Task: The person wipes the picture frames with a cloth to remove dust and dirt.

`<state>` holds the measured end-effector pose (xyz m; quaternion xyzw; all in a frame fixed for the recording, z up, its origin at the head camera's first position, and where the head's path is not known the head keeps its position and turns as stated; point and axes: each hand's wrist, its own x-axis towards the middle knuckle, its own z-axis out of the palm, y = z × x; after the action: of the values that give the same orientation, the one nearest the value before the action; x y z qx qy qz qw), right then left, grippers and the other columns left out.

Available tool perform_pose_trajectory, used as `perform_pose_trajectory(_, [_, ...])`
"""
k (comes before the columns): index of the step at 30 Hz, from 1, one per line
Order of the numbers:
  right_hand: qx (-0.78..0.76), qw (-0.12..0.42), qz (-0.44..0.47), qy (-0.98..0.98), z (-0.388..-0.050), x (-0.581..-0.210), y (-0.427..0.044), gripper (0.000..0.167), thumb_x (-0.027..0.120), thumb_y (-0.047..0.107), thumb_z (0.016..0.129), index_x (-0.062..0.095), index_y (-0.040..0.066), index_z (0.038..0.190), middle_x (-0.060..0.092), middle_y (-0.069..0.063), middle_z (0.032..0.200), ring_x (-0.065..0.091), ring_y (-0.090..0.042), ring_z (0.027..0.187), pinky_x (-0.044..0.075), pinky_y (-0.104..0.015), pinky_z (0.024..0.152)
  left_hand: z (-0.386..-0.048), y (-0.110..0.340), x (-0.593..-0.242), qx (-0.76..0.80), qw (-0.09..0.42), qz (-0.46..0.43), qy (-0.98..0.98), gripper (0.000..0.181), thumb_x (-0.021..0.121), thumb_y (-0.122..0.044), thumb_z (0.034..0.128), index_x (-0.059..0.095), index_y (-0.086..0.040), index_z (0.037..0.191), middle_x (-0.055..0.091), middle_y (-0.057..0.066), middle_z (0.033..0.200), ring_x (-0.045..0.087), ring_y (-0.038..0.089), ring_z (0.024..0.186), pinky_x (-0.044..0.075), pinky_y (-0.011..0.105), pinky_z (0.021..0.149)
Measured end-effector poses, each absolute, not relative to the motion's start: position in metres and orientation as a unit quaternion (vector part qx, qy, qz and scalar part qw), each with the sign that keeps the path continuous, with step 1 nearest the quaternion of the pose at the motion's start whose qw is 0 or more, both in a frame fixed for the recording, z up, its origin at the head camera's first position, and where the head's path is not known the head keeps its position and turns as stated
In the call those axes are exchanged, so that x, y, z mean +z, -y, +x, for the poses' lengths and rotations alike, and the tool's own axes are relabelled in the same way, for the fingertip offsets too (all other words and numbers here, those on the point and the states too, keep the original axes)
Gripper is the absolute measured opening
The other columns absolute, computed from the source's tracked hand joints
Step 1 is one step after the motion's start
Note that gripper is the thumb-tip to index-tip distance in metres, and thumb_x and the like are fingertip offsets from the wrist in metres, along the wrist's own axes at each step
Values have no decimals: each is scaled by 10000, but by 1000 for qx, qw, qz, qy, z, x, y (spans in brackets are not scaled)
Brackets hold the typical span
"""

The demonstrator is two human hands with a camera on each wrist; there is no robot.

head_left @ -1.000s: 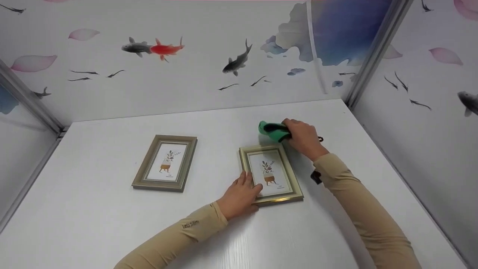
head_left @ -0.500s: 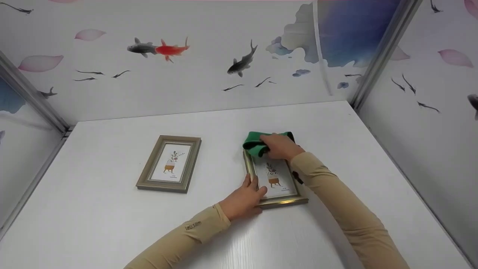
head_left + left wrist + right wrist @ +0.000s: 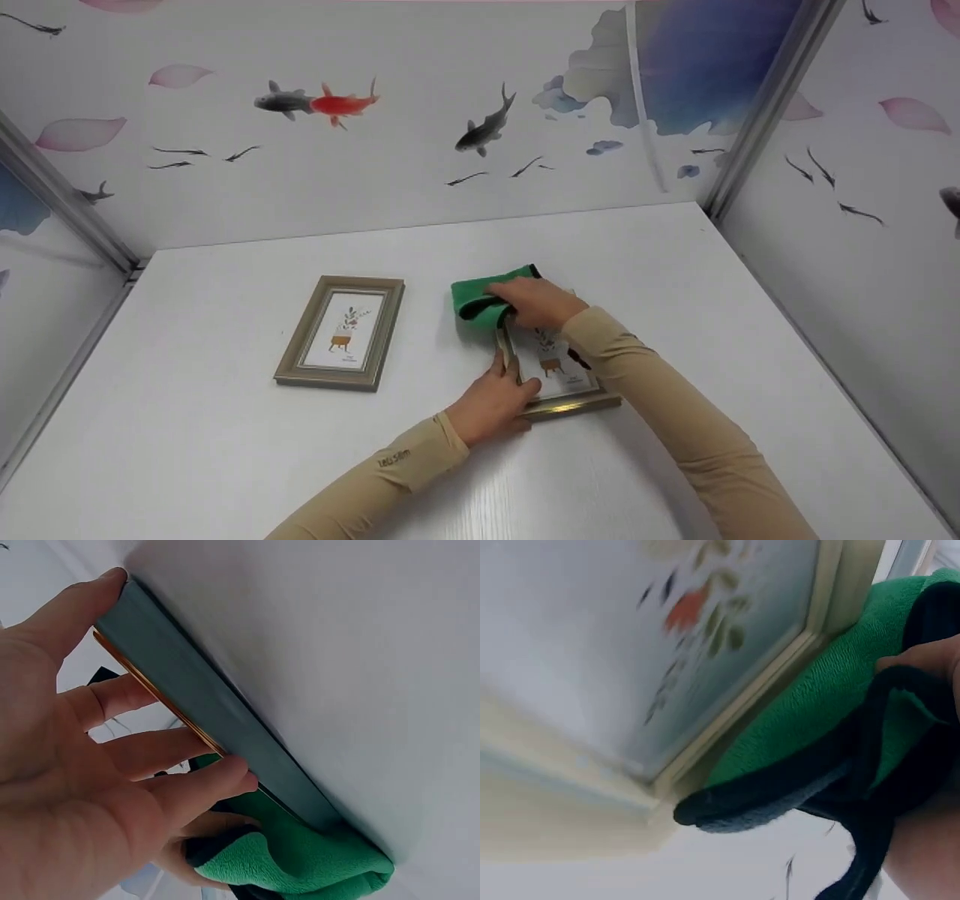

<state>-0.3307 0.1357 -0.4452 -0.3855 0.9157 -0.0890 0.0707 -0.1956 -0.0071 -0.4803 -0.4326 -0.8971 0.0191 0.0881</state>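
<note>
My left hand holds the lower left corner of a gold-coloured picture frame lying on the white table. In the left wrist view its fingers lie along the side edge of the frame. A folded green cloth with black edging is gripped by my right hand at the frame's upper left corner. Seen in the right wrist view, the cloth lies against the frame's border beside the plant picture. My right hand and forearm hide the frame's top and right side.
A second, grey-brown picture frame with a similar plant print lies to the left on the table. Panels printed with fish and petals stand behind and at both sides, joined by metal posts.
My right hand has carried the cloth leftward from beyond the frame's upper right, along its top edge to the upper left corner. My left hand stays on the frame; the view shifted slightly.
</note>
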Motion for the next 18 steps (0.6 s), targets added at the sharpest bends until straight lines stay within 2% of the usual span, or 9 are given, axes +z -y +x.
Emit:
perform_pose_trajectory(6, [-93,90,-324,-937,-339,-442,-177,460,603,-4,919,493,68,1361,586,-154,1244,547,-313,1140,429,-469,948,-194,6,-481,23,94,-418,903,472,804,-414,767,604,-107,1063,592,292,1171,571,479,1075,535,416,817])
perform_pose_trajectory(12, [-99,92,-271,-953,-341,-444,-212,417,654,83,907,522,49,1302,590,-186,1203,551,-348,1105,426,-503,917,-193,8,-479,9,82,-411,908,494,811,-410,756,596,-97,1072,584,300,1179,554,500,1089,533,433,817])
perform_pose_trajectory(18, [-67,74,-283,-954,-336,-443,-211,299,641,27,893,552,16,1177,616,-193,1094,583,-362,1035,454,-497,874,-193,9,-479,-4,96,-423,901,496,828,-391,744,591,-84,1052,586,298,1160,561,489,1079,531,426,825])
